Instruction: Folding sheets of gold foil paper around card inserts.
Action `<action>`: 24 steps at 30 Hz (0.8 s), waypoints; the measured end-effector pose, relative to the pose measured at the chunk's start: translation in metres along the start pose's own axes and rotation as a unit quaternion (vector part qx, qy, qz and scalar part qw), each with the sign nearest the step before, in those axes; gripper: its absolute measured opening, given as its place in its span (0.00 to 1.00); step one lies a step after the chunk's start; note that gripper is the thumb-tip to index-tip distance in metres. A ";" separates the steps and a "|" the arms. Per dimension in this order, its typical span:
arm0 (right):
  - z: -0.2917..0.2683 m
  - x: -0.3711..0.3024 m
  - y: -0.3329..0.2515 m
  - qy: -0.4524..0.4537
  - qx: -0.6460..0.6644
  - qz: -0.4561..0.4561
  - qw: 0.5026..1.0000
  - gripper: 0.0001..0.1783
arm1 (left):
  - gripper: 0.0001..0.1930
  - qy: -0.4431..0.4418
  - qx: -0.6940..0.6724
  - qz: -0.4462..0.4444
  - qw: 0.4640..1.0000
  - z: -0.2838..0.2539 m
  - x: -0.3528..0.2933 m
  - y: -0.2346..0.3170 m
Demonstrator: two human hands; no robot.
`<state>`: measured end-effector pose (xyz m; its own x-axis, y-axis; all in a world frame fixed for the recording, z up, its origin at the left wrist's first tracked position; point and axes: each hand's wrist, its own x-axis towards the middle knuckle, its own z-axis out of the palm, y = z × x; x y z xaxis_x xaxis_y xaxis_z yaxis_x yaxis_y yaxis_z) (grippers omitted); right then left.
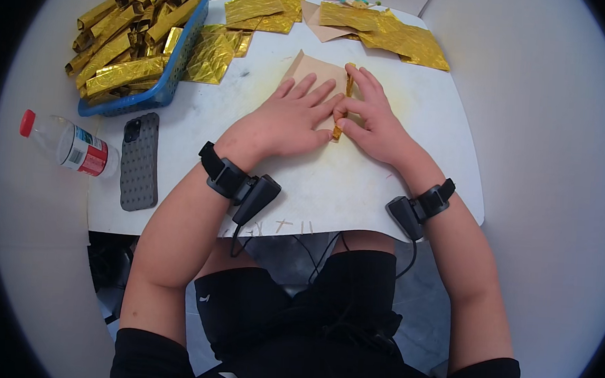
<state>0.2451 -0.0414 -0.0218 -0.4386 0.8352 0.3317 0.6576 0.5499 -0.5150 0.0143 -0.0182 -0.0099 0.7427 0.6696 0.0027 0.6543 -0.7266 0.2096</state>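
A sheet of gold foil paper (pixel 318 66) lies on the table with its tan back facing up. Its right edge is turned over into a narrow gold strip (pixel 337 133). My left hand (pixel 282 124) rests flat on the sheet, fingers spread, covering much of it. At the folded edge, my right hand (pixel 376 121) has its fingers curled and holds the strip between thumb and fingers. The two hands nearly meet at the fold, and the part of the strip under the right fingers is hidden.
A blue plastic basket (pixel 174 83) full of rolled gold paper tubes (pixel 127 47) stands at the far left. Flat gold sheets (pixel 415 43) lie along the back of the white table (pixel 316 190). A phone (pixel 140 162) and a clear bottle with a red cap (pixel 76 146) are at the left.
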 end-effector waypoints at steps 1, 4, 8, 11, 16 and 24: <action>0.000 0.000 0.000 0.003 -0.006 0.000 1.000 0.05 | 0.34 0.002 -0.001 0.000 1.000 0.001 0.001 -0.001; 0.002 0.000 0.002 0.012 -0.011 -0.004 1.000 0.05 | 0.34 0.002 -0.041 -0.006 0.999 0.001 0.004 -0.005; 0.003 0.002 0.002 0.019 0.001 -0.007 1.000 0.06 | 0.35 -0.007 -0.068 -0.020 0.997 -0.003 0.003 -0.002; 0.002 0.002 0.004 0.015 0.000 -0.007 1.000 0.06 | 0.36 0.000 -0.015 -0.001 1.000 -0.003 0.003 0.000; 0.002 0.000 0.002 0.043 -0.012 0.007 0.999 0.19 | 0.38 0.011 -0.002 -0.007 1.000 0.001 0.001 0.002; 0.006 0.006 -0.001 0.037 -0.093 0.078 0.992 0.33 | 0.39 -0.014 0.008 -0.027 1.000 -0.004 -0.001 0.006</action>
<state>0.2384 -0.0369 -0.0239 -0.2808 0.9048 0.3200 0.8187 0.3999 -0.4122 0.0171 -0.0227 -0.0048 0.7103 0.7030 -0.0352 0.6950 -0.6925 0.1932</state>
